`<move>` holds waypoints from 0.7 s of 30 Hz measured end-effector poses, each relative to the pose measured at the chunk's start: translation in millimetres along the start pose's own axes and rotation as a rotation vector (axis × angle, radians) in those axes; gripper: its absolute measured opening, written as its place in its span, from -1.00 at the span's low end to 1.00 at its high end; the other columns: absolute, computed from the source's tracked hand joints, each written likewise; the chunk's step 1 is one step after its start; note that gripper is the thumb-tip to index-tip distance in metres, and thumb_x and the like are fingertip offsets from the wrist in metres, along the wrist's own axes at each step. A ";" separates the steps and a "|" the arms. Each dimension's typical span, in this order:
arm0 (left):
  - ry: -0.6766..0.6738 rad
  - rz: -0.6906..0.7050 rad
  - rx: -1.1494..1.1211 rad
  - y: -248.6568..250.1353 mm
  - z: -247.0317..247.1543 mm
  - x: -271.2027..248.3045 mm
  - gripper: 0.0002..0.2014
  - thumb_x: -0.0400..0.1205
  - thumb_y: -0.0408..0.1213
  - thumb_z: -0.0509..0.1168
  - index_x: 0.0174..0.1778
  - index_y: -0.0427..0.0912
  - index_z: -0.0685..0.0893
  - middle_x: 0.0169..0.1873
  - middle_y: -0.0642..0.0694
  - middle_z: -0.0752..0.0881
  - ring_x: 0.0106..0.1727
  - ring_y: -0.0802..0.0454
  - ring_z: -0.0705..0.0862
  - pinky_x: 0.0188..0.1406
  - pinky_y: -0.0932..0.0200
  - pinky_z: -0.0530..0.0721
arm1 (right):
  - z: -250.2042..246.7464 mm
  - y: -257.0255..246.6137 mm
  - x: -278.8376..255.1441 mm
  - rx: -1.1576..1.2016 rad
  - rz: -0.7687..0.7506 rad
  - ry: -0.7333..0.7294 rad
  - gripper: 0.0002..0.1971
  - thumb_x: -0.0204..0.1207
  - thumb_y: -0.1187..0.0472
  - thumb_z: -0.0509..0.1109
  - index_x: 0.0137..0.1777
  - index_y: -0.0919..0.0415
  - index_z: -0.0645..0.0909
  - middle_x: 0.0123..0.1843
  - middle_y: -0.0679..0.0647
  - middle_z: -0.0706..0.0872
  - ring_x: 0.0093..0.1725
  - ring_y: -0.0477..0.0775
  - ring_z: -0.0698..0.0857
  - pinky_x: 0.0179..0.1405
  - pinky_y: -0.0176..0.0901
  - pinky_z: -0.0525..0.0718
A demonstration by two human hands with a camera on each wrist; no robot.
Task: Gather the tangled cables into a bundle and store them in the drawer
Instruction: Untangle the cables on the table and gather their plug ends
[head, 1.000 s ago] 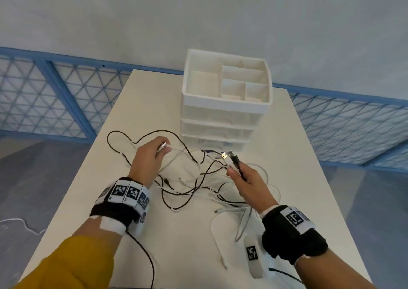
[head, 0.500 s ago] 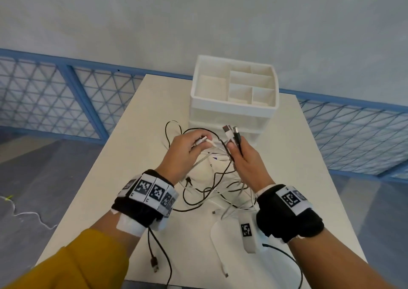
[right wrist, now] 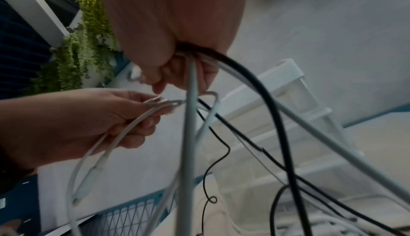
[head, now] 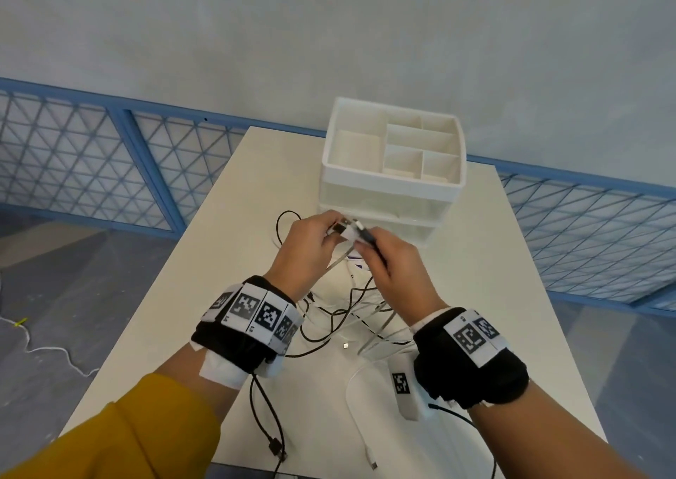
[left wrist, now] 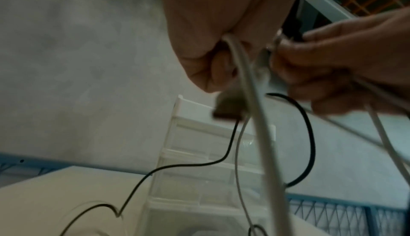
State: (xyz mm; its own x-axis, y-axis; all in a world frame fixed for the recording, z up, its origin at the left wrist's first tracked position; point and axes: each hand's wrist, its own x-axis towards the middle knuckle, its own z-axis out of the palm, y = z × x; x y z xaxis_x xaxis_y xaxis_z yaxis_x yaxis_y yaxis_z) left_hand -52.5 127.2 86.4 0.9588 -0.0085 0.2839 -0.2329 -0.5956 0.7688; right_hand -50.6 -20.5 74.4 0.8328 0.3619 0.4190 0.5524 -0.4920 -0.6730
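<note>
Since half a second ago: left hand (head: 305, 250) brought against right hand (head: 393, 266), plug ends now meeting above the table (head: 475, 259), just before the drawer unit (head: 391, 185). Both hands clenched on cables (head: 344, 314); loops hanging to the tabletop. Drawers closed. Only in the right wrist view: white and black cords running through the right fist (right wrist: 177, 46), greenery (right wrist: 84, 46) behind. Head view alone: compartments atop the unit.

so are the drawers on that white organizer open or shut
Shut, as far as visible: the drawer fronts sit flush under the organizer's open top tray; the hands hide the lowest.
</note>
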 end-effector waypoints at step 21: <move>-0.070 -0.246 -0.072 -3.1 -10.1 0.8 -0.77 0.63 -0.17 0.20 -0.01 -0.26 0.65 -0.46 0.09 0.50 -0.42 0.17 0.44 -0.49 0.28 0.35 | -8.6 9.6 8.1 -0.303 0.150 -0.117 -0.79 0.57 0.30 0.29 0.08 0.46 0.59 0.01 0.34 0.60 -0.08 0.33 0.63 -0.16 -0.11 0.42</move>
State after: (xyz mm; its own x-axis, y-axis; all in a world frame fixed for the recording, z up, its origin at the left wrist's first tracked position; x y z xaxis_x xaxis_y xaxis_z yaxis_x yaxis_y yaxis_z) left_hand -52.7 137.2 90.1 0.9964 0.0721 0.0451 -0.0002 -0.5277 0.8494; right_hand -38.2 -29.1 76.6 0.9053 0.3471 0.2446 0.4246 -0.7529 -0.5029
